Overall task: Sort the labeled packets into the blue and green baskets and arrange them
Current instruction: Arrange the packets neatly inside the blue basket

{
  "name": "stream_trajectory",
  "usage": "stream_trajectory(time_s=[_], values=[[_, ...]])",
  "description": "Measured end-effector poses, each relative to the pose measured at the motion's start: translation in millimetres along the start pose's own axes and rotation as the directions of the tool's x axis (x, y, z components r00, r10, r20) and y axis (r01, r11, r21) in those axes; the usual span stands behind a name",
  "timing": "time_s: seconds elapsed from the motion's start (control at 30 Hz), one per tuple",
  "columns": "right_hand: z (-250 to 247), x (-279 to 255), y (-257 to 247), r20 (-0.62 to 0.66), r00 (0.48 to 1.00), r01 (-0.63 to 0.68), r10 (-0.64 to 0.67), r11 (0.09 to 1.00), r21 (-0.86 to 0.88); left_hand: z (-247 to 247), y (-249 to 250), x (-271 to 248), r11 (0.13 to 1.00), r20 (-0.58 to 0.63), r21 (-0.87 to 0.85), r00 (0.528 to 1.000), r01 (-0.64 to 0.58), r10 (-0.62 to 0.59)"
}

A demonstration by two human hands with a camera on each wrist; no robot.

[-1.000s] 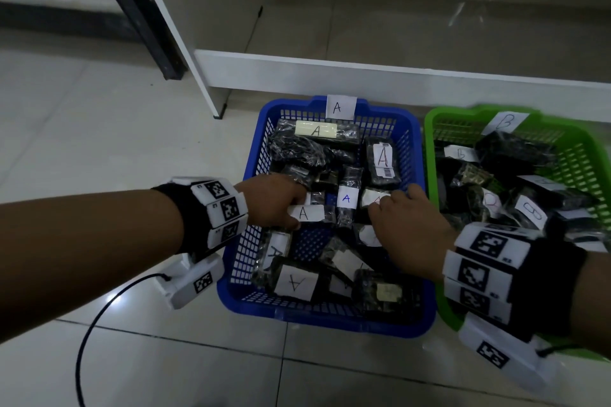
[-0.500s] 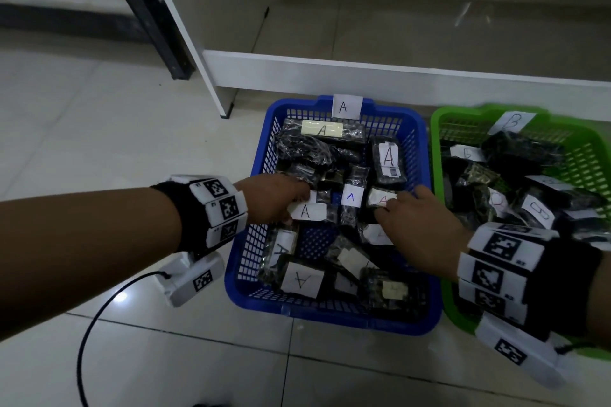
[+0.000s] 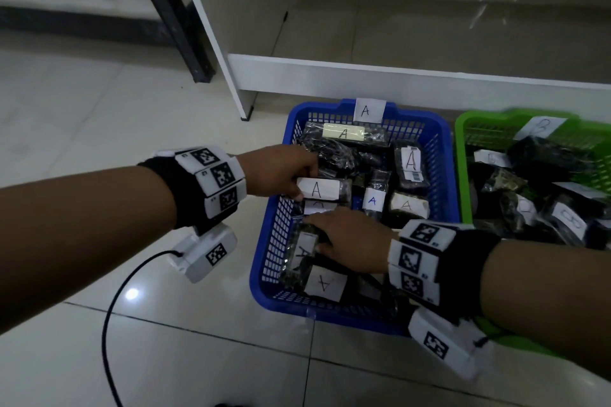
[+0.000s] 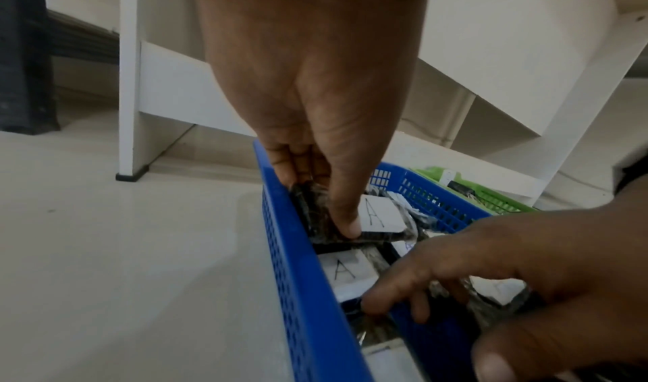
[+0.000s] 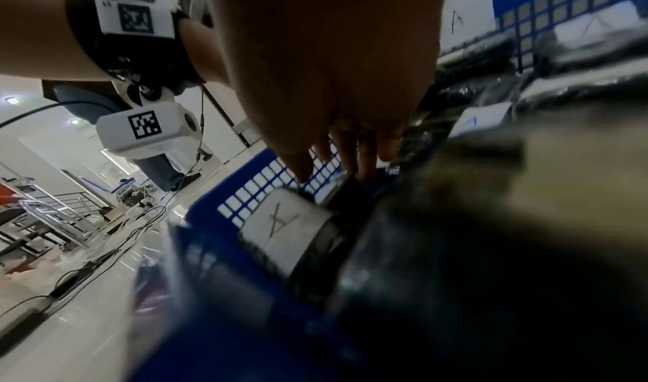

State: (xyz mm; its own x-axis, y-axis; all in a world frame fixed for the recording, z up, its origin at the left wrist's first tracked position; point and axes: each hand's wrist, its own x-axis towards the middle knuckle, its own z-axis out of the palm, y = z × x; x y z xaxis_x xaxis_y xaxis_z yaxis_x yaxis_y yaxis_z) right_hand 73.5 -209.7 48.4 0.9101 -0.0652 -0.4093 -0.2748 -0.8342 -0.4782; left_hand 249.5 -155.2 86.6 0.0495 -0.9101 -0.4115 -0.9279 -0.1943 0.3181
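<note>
Our left hand (image 3: 279, 172) pinches a dark plastic packet with a white "A" label (image 3: 325, 190) by the left wall of the blue plastic mesh basket (image 3: 443, 155) on the tiled floor (image 3: 99, 116). Our right hand (image 3: 350, 238) rests fingers spread on another A-labelled packet (image 3: 299, 258) nearer us. The green plastic basket (image 3: 469, 129), holding B-labelled packets, stands just right.

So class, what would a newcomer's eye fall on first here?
The blue basket on the floor, packed with dark packets labelled A, with both hands reaching in. The left hand pinches one A packet at its left wall. A green basket marked B sits beside it, to the right.
</note>
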Motion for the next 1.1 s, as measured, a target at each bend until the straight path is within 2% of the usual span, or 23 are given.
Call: stream_trajectory(time_s=[0.13, 0.23, 0.37, 0.5, 0.6, 0.73, 0.97, 1.1], values=[[20, -2, -4, -0.075, 0.989, -0.123, 0.129, 0.989, 0.080, 8, 0, -1, 0.997, 0.003, 0.073, 1.000, -0.015, 0.015], [17, -3, -2, -0.070, 0.966, -0.232, 0.248, 0.957, 0.176, 15, 1, -1, 0.986, 0.019, 0.157, 0.998, -0.059, 0.057], [7, -14, 3, -0.147, 0.972, -0.136, 0.183, 0.950, 0.282, 23, 5, 0, 0.962, 0.049, 0.256, 0.995, -0.096, 0.086], [13, -31, 9, -0.147, 0.981, -0.086, 0.122, 0.969, 0.230, 32, 14, 1, 0.947, 0.146, 0.306, 0.988, -0.101, 0.059], [14, -38, 17, -0.173, 0.983, -0.041, 0.059, 0.994, 0.103, 39, 18, 2, 0.936, 0.173, 0.339, 0.984, -0.094, 0.036], [12, -44, 27, -0.077, 0.997, -0.034, 0.028, 0.996, -0.081, 41, 19, 5, 0.922, 0.207, 0.373, 0.978, -0.099, 0.021], [25, -31, 7, -0.047, 0.965, -0.264, 0.260, 0.951, -0.159, 44, 20, 6, 0.920, 0.199, 0.379, 0.980, -0.095, 0.019], [34, -23, -4, -0.027, 0.928, -0.373, 0.372, 0.927, -0.025, 47, 19, 6, 0.930, 0.184, 0.356, 0.983, -0.087, 0.022]])
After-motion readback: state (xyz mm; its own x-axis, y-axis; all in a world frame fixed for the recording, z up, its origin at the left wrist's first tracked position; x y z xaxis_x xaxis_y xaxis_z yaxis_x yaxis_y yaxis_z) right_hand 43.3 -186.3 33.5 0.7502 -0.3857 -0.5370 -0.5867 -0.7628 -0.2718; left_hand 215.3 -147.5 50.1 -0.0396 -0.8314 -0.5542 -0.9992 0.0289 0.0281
